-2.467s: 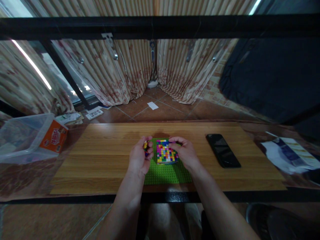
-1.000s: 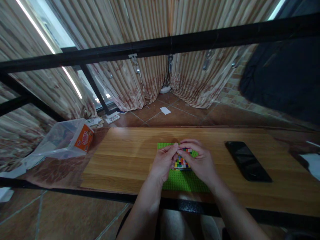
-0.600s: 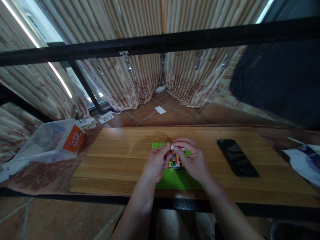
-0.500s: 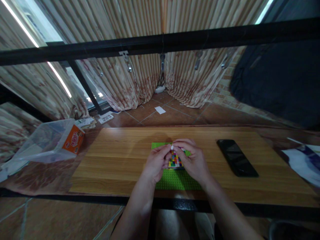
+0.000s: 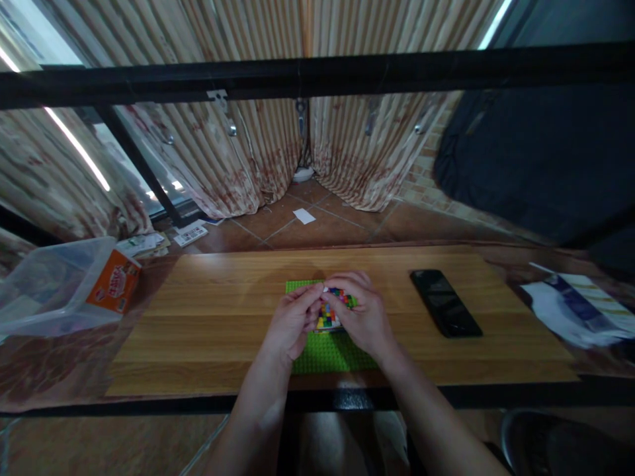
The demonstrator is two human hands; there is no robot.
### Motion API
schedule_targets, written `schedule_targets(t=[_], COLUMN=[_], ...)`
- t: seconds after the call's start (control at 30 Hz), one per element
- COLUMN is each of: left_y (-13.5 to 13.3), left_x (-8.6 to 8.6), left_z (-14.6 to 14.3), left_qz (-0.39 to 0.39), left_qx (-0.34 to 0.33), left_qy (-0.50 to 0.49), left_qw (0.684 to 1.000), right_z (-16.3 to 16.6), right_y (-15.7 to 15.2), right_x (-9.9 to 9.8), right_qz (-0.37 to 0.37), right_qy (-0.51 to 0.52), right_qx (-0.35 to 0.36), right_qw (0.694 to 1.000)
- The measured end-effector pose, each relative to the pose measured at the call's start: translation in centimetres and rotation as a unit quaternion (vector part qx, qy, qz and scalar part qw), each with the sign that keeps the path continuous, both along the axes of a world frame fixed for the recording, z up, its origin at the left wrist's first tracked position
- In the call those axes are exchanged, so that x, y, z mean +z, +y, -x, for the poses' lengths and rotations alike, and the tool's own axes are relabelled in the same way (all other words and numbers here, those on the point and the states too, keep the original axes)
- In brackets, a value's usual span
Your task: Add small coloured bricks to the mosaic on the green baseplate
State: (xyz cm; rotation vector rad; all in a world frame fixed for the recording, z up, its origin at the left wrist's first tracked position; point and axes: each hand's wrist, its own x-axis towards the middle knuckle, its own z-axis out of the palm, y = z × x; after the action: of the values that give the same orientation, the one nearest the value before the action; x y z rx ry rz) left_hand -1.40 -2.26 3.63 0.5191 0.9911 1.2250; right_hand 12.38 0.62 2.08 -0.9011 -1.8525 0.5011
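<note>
A green studded baseplate (image 5: 322, 354) lies on the wooden board (image 5: 208, 317) in front of me. On it stands a block of many small coloured bricks (image 5: 328, 316), partly covered by my hands. My left hand (image 5: 292, 324) and my right hand (image 5: 360, 317) meet above the block's far edge. The fingertips of both pinch together around a small white brick (image 5: 326, 289). Which hand bears the piece I cannot tell.
A black phone (image 5: 445, 302) lies on the board to the right. A clear plastic bag with an orange label (image 5: 74, 287) sits at the left. Papers (image 5: 570, 307) lie at the far right. A black metal bar (image 5: 317, 73) crosses the view above; curtains hang behind.
My left hand, earlier apart at the block's left with small bricks, has come to meet the right hand over the block. The view has swung slightly; the pinch stays the same.
</note>
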Motion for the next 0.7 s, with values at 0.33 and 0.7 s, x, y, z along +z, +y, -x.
schedule_targets(t=[0.33,0.7], left_y=[0.1,0.6], left_x=[0.0,-0.7], left_z=[-0.2,0.3], left_qz=[0.004,0.048], left_qx=[0.007,0.14], left_qy=[0.03,0.105], left_qw=[1.0,0.983], right_z=[-0.6,-2.7], right_y=[0.2,2.7], right_x=[0.0,-3.4], right_qz=[0.026,0.171], right_qy=[0.005,0.052], right_qx=[-0.011,-0.039], right_qw=[1.0,0.983])
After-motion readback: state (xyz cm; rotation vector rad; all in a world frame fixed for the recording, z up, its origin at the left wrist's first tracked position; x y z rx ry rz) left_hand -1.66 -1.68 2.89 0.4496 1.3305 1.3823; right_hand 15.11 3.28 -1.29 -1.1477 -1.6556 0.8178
